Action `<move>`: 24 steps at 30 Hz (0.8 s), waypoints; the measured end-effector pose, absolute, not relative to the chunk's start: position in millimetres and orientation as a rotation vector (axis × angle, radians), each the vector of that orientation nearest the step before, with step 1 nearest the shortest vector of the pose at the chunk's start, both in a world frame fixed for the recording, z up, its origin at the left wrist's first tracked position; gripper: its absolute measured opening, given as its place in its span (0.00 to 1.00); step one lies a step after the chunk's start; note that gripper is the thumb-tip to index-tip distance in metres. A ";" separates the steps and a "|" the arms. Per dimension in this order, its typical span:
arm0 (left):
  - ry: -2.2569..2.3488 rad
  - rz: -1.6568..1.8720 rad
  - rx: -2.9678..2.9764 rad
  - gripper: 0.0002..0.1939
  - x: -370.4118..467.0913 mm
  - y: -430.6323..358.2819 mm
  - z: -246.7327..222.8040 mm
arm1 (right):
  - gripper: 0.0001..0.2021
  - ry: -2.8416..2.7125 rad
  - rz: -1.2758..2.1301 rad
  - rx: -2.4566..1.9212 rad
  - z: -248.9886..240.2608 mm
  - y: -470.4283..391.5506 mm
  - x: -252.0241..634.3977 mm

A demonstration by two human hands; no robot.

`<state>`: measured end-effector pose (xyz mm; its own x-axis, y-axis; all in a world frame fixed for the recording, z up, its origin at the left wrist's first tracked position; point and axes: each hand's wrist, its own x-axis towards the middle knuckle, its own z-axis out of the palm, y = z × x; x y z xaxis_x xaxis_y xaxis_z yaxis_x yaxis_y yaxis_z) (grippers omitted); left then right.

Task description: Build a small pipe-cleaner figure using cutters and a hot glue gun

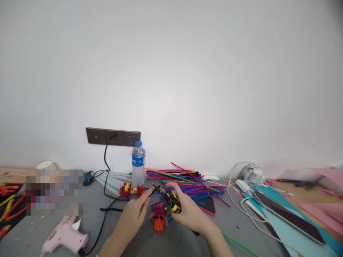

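My right hand [189,210] is wrapped around a pair of pliers [174,204] with black and yellow handles, their jaws pointing up and left. My left hand [136,208] is closed, thumb against fingers, at the tips of the jaws. It pinches what looks like a black pipe cleaner [111,210], one end sticking out to the left of the hand and a dark tip near the pliers. Below and between both hands stands a small orange and magenta pipe-cleaner figure [159,218]. A red and yellow pipe-cleaner piece [131,190] lies behind my left hand.
Loose pipe cleaners [187,182] pile up behind my hands, beside a water bottle [138,164]. A pink glue gun [66,235] with a black cord lies at left. A pink-edged phone [208,206], white cables [245,210] and another phone [291,217] are at right. A wall rises behind.
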<state>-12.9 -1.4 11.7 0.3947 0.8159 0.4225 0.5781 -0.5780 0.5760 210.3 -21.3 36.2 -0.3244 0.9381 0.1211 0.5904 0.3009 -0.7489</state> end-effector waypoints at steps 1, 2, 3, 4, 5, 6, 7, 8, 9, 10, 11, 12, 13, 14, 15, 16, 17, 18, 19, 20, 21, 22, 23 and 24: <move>1.211 0.989 2.327 0.22 -12.9 -1.7 11.6 | 0.35 -2.019 0.813 -1.358 36.0 -21.1 210.7; 1.214 0.987 2.331 0.22 -13.0 -1.9 11.3 | 0.35 -2.020 0.810 -1.361 35.7 -20.9 210.9; 1.218 0.983 2.336 0.22 -13.1 -2.0 10.6 | 0.34 -2.019 0.808 -1.362 35.5 -20.8 211.1; 1.222 0.979 2.342 0.22 -13.3 -2.1 9.9 | 0.34 -2.018 0.808 -1.360 35.3 -20.7 211.2; 1.228 0.973 2.345 0.22 -13.4 -2.2 9.1 | 0.34 -2.015 0.813 -1.356 35.3 -20.8 211.1; 1.232 0.967 2.348 0.22 -13.6 -2.2 8.5 | 0.34 -2.013 0.819 -1.352 35.4 -21.0 211.0; 1.233 0.962 2.351 0.22 -13.8 -2.3 8.1 | 0.34 -2.011 0.826 -1.348 35.7 -21.3 210.9; 1.234 0.965 2.352 0.22 -13.9 -2.4 8.1 | 0.34 -2.010 0.830 -1.347 36.2 -21.7 210.8; 1.232 0.969 2.353 0.22 -14.0 -2.5 8.3 | 0.34 -2.011 0.832 -1.347 36.9 -22.1 210.7; 1.231 0.977 2.351 0.22 -14.0 -2.8 8.6 | 0.34 -2.011 0.833 -1.348 37.8 -22.5 210.8; 1.227 0.985 2.350 0.22 -14.0 -3.0 9.0 | 0.34 -2.012 0.833 -1.350 38.8 -22.9 210.9; 1.223 0.993 2.346 0.21 -13.9 -3.3 9.3 | 0.34 -2.014 0.834 -1.353 39.9 -23.2 211.0; 1.212 0.995 2.339 0.21 -13.8 -3.4 9.4 | 0.33 -2.017 0.835 -1.356 41.0 -23.6 211.2; 1.194 0.991 2.329 0.21 -13.7 -3.6 9.4 | 0.33 -2.021 0.835 -1.358 42.1 -23.9 211.3; 1.168 0.983 2.315 0.21 -13.6 -3.7 9.1 | 0.33 -2.025 0.834 -1.359 43.0 -24.2 211.3; 1.138 0.982 2.297 0.20 -13.5 -3.7 8.9 | 0.33 -2.029 0.833 -1.355 43.7 -24.7 211.1; 1.107 0.986 2.276 0.20 -13.3 -3.8 8.8 | 0.33 -2.031 0.832 -1.348 44.2 -25.2 210.5; 1.080 1.000 2.252 0.19 -13.0 -3.9 8.9 | 0.33 -2.029 0.831 -1.338 44.4 -25.9 209.6; 1.056 1.014 2.224 0.19 -12.6 -4.0 9.4 | 0.32 -2.026 0.832 -1.327 44.4 -26.6 208.3; 1.039 1.028 2.193 0.18 -12.1 -4.2 10.1 | 0.32 -2.024 0.835 -1.317 44.4 -27.4 206.7; 1.025 1.037 2.163 0.17 -11.5 -4.5 11.0 | 0.32 -2.023 0.840 -1.310 44.2 -28.2 204.9; 1.012 1.039 2.135 0.17 -11.0 -4.9 11.8 | 0.32 -2.026 0.845 -1.306 44.1 -28.9 202.9; 1.001 1.035 2.108 0.17 -10.4 -5.3 12.4 | 0.31 -2.033 0.850 -1.307 44.0 -29.4 201.0; 0.994 1.026 2.081 0.18 -9.9 -5.7 12.5 | 0.31 -2.041 0.853 -1.309 43.9 -29.7 199.3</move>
